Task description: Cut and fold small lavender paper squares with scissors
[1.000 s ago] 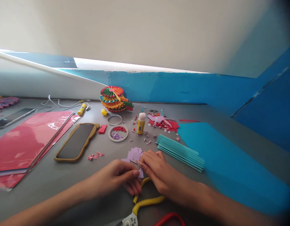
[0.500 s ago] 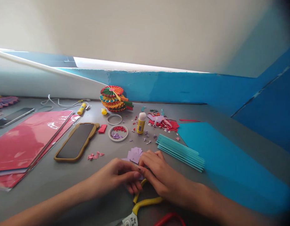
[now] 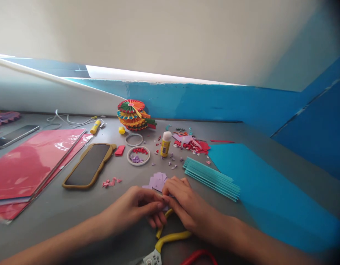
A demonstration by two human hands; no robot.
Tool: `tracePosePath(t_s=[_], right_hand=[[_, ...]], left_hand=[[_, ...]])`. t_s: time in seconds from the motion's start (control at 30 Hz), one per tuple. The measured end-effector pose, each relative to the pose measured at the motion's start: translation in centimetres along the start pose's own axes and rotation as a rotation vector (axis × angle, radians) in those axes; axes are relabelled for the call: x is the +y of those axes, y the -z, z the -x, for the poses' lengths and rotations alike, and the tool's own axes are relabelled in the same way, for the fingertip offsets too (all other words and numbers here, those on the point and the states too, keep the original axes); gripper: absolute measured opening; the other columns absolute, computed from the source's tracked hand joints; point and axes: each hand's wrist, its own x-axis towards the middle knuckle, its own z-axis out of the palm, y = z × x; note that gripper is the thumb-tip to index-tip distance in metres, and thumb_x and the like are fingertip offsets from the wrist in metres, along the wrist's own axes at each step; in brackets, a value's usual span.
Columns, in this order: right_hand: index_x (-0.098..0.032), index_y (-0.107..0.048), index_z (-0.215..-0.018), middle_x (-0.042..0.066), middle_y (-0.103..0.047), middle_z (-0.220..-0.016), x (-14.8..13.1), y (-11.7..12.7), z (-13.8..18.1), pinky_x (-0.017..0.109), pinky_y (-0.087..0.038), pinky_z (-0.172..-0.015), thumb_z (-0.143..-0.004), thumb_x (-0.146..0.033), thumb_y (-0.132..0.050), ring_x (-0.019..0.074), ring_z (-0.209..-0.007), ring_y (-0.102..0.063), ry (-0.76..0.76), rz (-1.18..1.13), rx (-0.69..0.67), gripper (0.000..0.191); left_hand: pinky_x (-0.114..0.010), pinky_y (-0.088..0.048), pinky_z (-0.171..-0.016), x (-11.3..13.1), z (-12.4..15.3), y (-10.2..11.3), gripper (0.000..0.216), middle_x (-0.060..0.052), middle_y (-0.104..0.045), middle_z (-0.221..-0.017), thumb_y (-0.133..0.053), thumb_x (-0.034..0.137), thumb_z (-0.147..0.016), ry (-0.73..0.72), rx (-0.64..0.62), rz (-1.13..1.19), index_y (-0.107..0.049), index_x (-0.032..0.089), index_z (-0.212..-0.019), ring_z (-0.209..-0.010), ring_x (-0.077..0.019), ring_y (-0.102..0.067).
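Note:
My left hand (image 3: 146,205) and my right hand (image 3: 183,200) meet at the fingertips, both closed in a pinch. Whatever lies between the fingers is too small and hidden to make out. Right behind them lies a loose pile of small purple paper squares (image 3: 158,181), partly covered by my right hand. Yellow-handled scissors (image 3: 174,236) rest on the table under and in front of the hands, blades pointing to the lower left. A red handle (image 3: 199,254) shows at the bottom edge. Pink folded paper bits (image 3: 110,182) lie left of my hands.
A glue stick (image 3: 165,144) stands uncapped beside a white ring (image 3: 128,159) holding red and purple bits. Teal pleated paper (image 3: 211,178) and a blue sheet (image 3: 258,184) lie right. Left are a phone (image 3: 88,165) and red paper packs (image 3: 37,162). A pleated paper ornament (image 3: 132,116) stands behind.
Almost nothing differs. My fingertips have shifted very slightly against each other, and the view has moved a little.

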Motion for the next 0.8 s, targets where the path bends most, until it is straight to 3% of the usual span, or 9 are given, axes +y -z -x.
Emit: tracePosePath(t_s=[0.2, 0.33, 0.43, 0.53, 0.8], right_hand=[[-0.018, -0.046, -0.082, -0.001, -0.052, -0.084, -0.02, -0.27, 0.25, 0.032, -0.033, -0.077, -0.093, 0.0, -0.04, 0.0155, -0.08, -0.046, -0.015, -0.088, 0.059, 0.022], [-0.019, -0.047, -0.084, -0.001, -0.052, -0.084, 0.14, 0.24, 0.11, 0.033, -0.033, -0.078, -0.101, -0.012, -0.029, 0.0159, -0.082, -0.047, -0.052, -0.138, 0.139, 0.026], [-0.019, -0.048, -0.087, -0.001, -0.053, -0.087, 0.04, 0.28, -0.01, 0.034, -0.033, -0.079, -0.1, -0.022, -0.039, 0.017, -0.083, -0.047, -0.002, -0.058, 0.129, 0.017], [-0.018, -0.049, -0.086, 0.0, -0.054, -0.089, -0.25, -0.08, 0.1, 0.034, -0.032, -0.081, -0.096, -0.015, -0.047, 0.0172, -0.086, -0.047, -0.011, -0.005, 0.092, 0.011], [-0.017, -0.05, -0.083, 0.002, -0.054, -0.089, -0.67, -0.17, 0.24, 0.034, -0.034, -0.079, -0.093, -0.004, -0.042, 0.0178, -0.086, -0.047, 0.048, 0.041, 0.059, 0.018]], left_hand=[[-0.023, -0.052, -0.066, 0.12, 0.17, -0.21, 0.03, -0.01, -0.072, -0.084, -0.058, 0.037, -0.089, -0.038, 0.015, -0.023, -0.066, 0.01, -0.096, -0.069, -0.0129, -0.066], [-0.022, -0.052, -0.064, 0.01, 0.02, -0.31, 0.032, -0.01, -0.072, -0.08, -0.058, 0.04, -0.088, -0.033, 0.06, -0.034, -0.065, 0.009, -0.086, -0.065, -0.0118, -0.065], [-0.021, -0.051, -0.059, -0.12, 0.01, -0.46, 0.033, -0.008, -0.071, -0.077, -0.057, 0.042, -0.088, -0.039, 0.099, -0.026, -0.064, 0.009, -0.086, -0.061, -0.0112, -0.064], [-0.021, -0.051, -0.056, -0.16, 0.14, -0.62, 0.032, -0.007, -0.071, -0.076, -0.057, 0.041, -0.088, -0.031, 0.106, -0.034, -0.064, 0.01, -0.087, -0.057, -0.0106, -0.063], [-0.022, -0.052, -0.062, -0.02, 0.18, -0.58, 0.029, -0.007, -0.071, -0.079, -0.057, 0.037, -0.089, -0.057, 0.058, -0.05, -0.066, 0.01, -0.092, -0.063, -0.0119, -0.064]])
